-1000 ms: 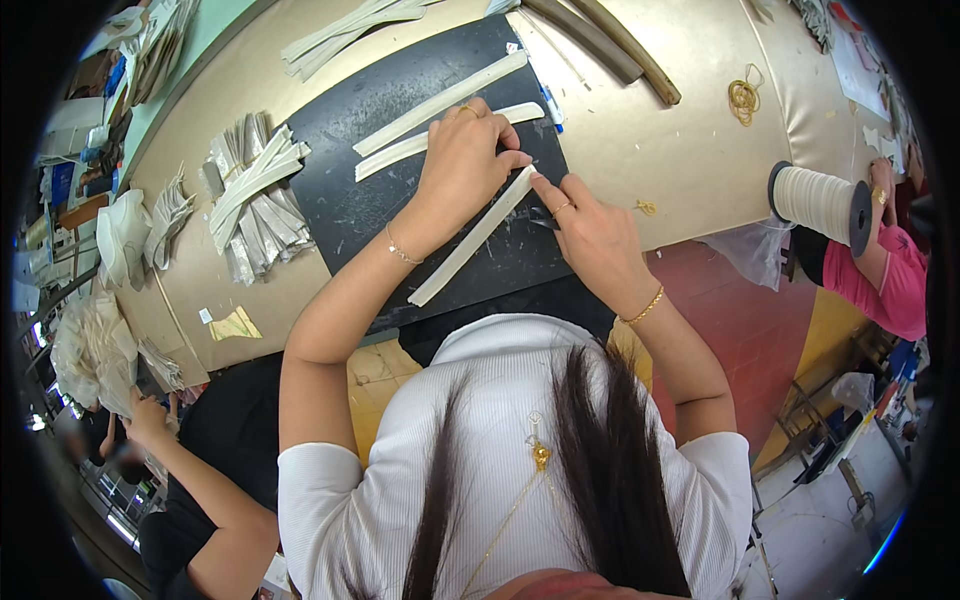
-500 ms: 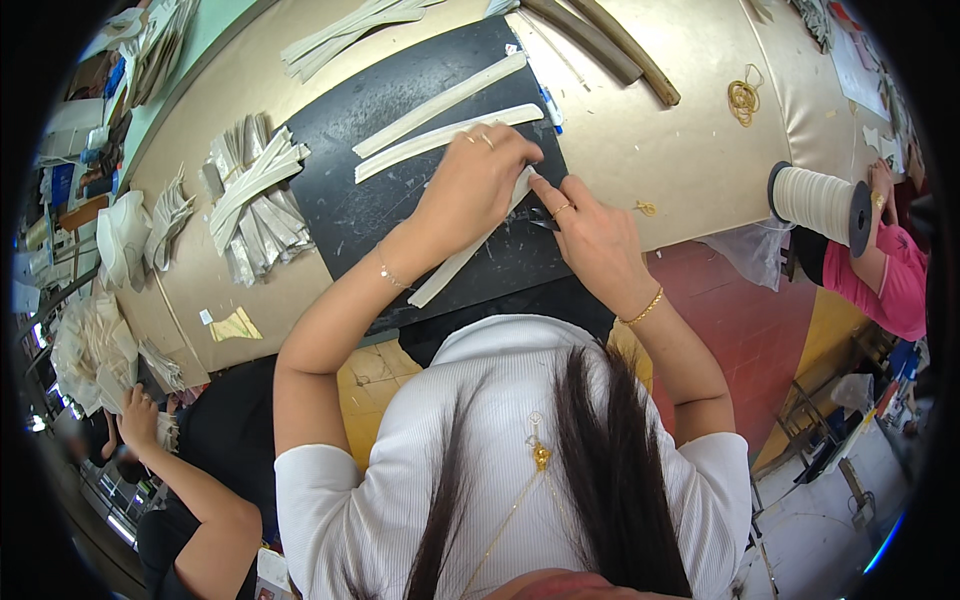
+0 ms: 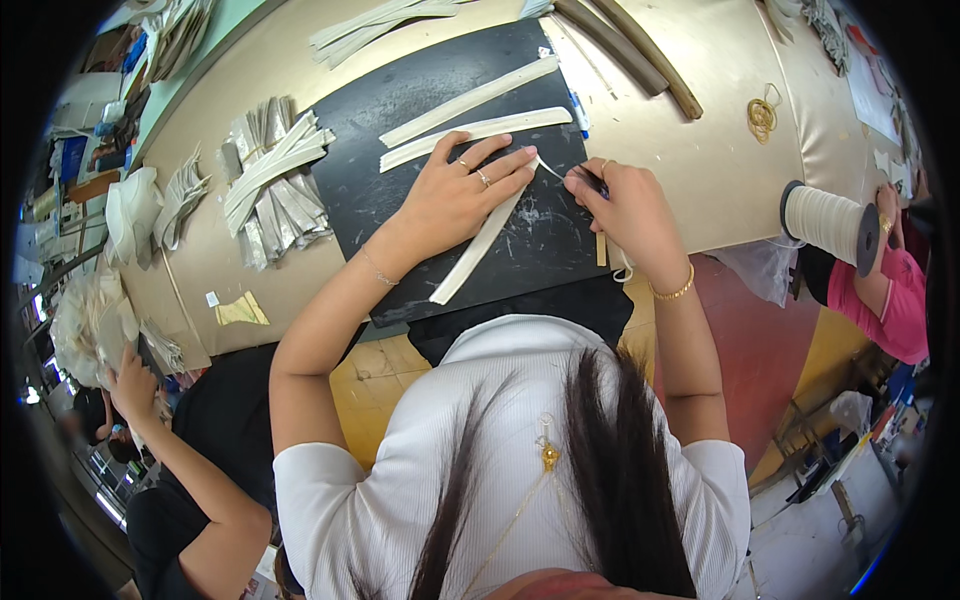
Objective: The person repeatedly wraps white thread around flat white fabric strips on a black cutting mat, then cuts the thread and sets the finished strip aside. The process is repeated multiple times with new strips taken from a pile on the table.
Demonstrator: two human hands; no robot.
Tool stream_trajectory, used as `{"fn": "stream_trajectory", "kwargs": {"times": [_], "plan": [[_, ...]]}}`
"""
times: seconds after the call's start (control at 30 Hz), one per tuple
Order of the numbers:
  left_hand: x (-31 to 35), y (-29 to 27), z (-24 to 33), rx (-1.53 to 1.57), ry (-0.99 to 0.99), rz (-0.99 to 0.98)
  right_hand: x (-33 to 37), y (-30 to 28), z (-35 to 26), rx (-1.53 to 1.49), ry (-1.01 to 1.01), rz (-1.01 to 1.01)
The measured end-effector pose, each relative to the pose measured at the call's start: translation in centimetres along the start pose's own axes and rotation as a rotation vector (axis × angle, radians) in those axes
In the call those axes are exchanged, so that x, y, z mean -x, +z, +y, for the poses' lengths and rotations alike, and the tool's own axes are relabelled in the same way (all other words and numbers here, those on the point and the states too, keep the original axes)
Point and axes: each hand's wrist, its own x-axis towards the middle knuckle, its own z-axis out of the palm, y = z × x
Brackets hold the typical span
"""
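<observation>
A cream fabric strip (image 3: 478, 256) slants across the black cutting board (image 3: 455, 232). My left hand (image 3: 455, 198) lies spread on its upper part, fingertips at the strip's far end. From that end a thin white cord (image 3: 550, 168) runs to my right hand (image 3: 632, 210), whose thumb and fingers are pinched on it. A dark tool, its kind mostly hidden, also sits within the right hand. Below that hand hangs a small white loop, beside a narrow tan piece. Beyond my left hand, two more cream strips (image 3: 470, 98) lie side by side on the board.
A bundle of cream and grey strips (image 3: 275, 185) lies left of the board. To the right are a cord spool (image 3: 830, 222), a yellow cord coil (image 3: 762, 115) and brown rolls (image 3: 640, 55). Other people's arms show at left (image 3: 190, 470) and right (image 3: 885, 290).
My right hand has drawn away to the right from the strip's end, with the white cord now stretched from it. My left hand has gone from bunched fingers to lying spread on the strip.
</observation>
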Motion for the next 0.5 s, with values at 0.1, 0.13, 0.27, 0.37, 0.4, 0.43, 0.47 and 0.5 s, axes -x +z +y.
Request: {"fn": "stream_trajectory", "kwargs": {"times": [0.1,0.13,0.27,0.37,0.4,0.43,0.47,0.5], "plan": [[0.4,0.0,0.0,-0.113,-0.053,0.051,-2.3,0.3,-1.1,0.014,-0.067,-0.014],[0.7,0.0,0.2,-0.121,-0.091,0.068,-2.7,0.6,-1.6,0.037,-0.092,-0.007],[2.3,0.0,1.6,-0.168,-0.239,0.147,-3.8,1.7,-3.2,0.116,-0.191,-0.013],[4.1,0.2,3.8,-0.186,-0.376,0.179,-3.9,2.8,-4.4,0.147,-0.242,-0.05],[4.3,0.3,4.0,-0.184,-0.398,0.195,-3.9,3.1,-4.7,0.155,-0.254,-0.064],[4.6,0.4,4.2,-0.182,-0.419,0.21,-4.0,3.7,-4.8,0.173,-0.293,-0.055],[4.9,0.5,4.4,-0.178,-0.44,0.227,-4.1,4.0,-5.0,0.169,-0.313,-0.049],[5.0,0.6,4.2,-0.186,-0.432,0.253,-4.1,4.3,-5.3,0.163,-0.332,-0.041]]}}
